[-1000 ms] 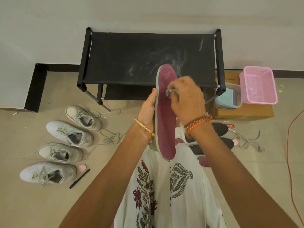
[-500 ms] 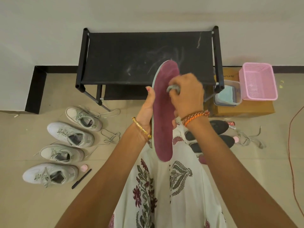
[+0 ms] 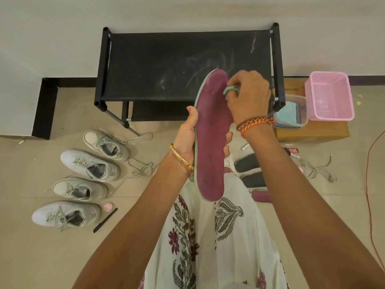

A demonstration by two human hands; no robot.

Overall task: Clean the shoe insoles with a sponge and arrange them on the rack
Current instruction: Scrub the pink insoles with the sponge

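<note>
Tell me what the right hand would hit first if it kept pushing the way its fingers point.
The right hand holds a sponge against the insole near its toe, so the insole comes first; depth beyond it is unclear.

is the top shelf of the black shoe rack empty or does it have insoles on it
Empty. The rack top shows only dusty fabric; the maroon insole is in the left hand.

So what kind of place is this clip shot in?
Probably a home, perhaps an entryway: tiled floor, a plain white wall, a black shoe rack against it, and sneakers lined up beside it.
</note>
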